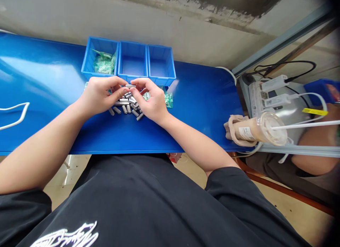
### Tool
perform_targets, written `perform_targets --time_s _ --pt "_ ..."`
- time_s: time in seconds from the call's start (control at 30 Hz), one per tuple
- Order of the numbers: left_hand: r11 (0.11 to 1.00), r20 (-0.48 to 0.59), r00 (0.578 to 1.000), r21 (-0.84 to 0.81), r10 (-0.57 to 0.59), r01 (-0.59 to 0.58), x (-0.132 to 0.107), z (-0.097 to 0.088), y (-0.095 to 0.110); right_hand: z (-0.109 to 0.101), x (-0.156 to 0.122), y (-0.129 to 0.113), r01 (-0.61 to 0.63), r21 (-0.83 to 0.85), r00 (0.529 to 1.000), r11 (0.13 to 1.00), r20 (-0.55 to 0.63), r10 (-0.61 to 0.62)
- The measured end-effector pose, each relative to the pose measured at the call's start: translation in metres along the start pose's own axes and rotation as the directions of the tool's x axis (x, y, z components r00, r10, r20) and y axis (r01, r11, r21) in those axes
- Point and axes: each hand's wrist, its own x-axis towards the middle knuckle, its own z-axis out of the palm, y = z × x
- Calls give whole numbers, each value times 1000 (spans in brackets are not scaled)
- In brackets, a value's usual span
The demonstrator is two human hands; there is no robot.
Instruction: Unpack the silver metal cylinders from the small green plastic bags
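Between the fingertips of both hands is a small silvery metal pin [130, 86], held level above the table. My left hand [102, 93] pinches its left end, and my right hand [151, 100] grips the right end with thumb and fingers. Right below them lies a loose pile of similar short metal pins [129, 108], partly hidden by the hands. Crumpled green plastic film [168, 99] sticks out beside my right hand, on the table behind the pile.
Three joined blue bins [132, 77] stand at the back of the blue table [204, 105]; the left one holds green plastic packets [105, 63]. At the right edge are a drink cup [247, 132] with a straw and a power strip [256, 96]. A white cable [22, 114] lies left. Another person's leg [316, 147] shows far right.
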Motion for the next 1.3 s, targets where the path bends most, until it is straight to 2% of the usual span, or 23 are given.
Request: perform_targets --time_s 0.17,0.4,0.8,0.97,1.2,1.3 --pt "1000 12 1000 30 -2 2 1 -1 2 0 -1 1 38 -8 999 999 5 -38" --pt "999 9 1000 -41 18 -17 2 -2 0 1 -1 2 78 16 997 997 -6 -78" --pt "995 -81 997 -103 -1 -7 -1 2 6 -2 1 -4 -6 -17 999 1000 32 6" --pt "998 -71 997 -56 -5 1 0 1 8 0 0 -1 12 8 1000 1000 12 -13" --pt "999 -64 998 -40 9 -11 2 1 1 -1 0 0 -15 32 999 999 30 14" --pt "1000 -26 999 -11 -27 27 1 -1 2 0 -1 0 5 35 999 999 34 -6"
